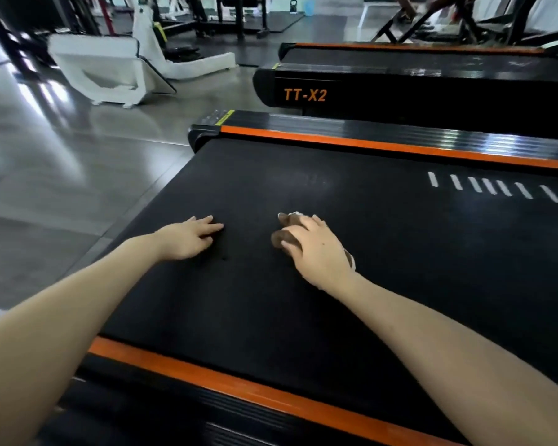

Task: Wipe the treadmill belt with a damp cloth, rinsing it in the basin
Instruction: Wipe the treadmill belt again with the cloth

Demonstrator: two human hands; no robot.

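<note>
r hand [316, 249] fingers curled over brown cloth [287, 238], pressing it mid belt [335, 317]; l hand [187, 236] flat, fingers straight, nr belt's rear end. cloth prob soft, limp, light; best gripped bunched.

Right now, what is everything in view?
treadmill belt: one, black, nearest treadmill
belt stripes: seven, white, far right
side rails: two, orange, flanking the belt
cloth: one, brown, mid-belt
second treadmill: one, black, TT-X2 lettering, behind
gym machine: one, white, far left
kettlebell: one, dark, far back
left hand: one, flat on the belt
right hand: one, gripping the cloth
</note>
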